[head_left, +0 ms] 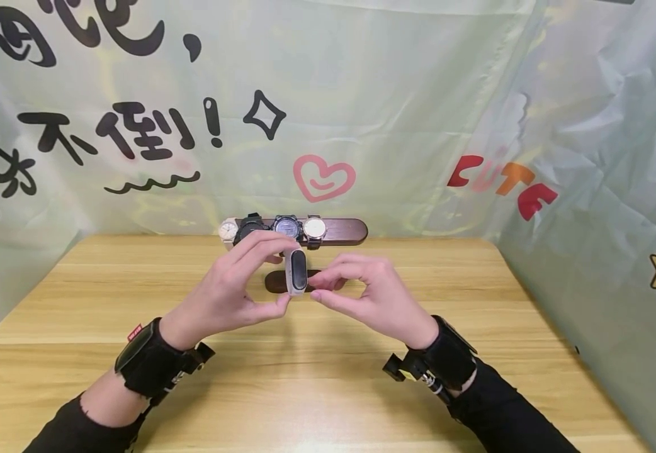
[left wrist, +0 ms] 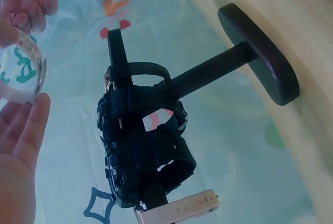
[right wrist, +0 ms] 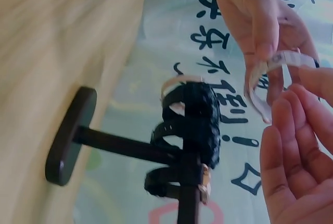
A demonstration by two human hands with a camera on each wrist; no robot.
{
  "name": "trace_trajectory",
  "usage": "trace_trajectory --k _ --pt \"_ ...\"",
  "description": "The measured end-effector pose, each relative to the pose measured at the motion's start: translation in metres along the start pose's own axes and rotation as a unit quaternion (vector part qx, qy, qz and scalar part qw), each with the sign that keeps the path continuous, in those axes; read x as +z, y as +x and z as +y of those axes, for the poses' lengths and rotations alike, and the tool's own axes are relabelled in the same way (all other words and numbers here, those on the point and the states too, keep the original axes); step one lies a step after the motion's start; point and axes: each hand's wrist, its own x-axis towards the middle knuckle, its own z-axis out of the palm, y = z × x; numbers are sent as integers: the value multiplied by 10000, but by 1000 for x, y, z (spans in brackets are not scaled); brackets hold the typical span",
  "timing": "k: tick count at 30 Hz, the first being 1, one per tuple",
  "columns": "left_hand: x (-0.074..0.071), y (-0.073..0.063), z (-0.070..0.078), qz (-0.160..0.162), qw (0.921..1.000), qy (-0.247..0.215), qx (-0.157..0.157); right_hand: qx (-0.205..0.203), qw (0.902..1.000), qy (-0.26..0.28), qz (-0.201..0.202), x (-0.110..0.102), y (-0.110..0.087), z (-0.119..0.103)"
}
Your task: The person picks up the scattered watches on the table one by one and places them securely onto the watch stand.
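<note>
A fitness band with a pale strap and dark oval screen [head_left: 299, 270] is pinched between the thumb and fingers of my left hand [head_left: 237, 283], held upright above the table. Its strap [left wrist: 34, 57] curves in a loop. From the right my right hand [head_left: 370, 292] comes close, thumb and fingertips right at the band's edge. In the right wrist view, the fingertips [right wrist: 291, 102] lie beside the strap's lower end. Behind the band stands a dark wooden watch stand [head_left: 347, 231], whose base [left wrist: 281, 73] is partly covered by the hands in the head view.
Several watches hang on the stand's bar, among them a white-faced one [head_left: 314, 228], a blue-black one [head_left: 286, 226] and a light-strapped one [head_left: 228, 230]. A light wood table [head_left: 316, 390] lies below. Printed cloth [head_left: 407, 126] surrounds its back and sides.
</note>
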Motion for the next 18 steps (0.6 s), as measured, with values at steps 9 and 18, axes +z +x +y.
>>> trace_trajectory --k 9,18 --pt "3 -1 1 13 9999 117 67 128 9993 275 232 14 -1 -1" --pt "7 -1 0 75 9996 249 100 219 9986 386 295 21 -2 0"
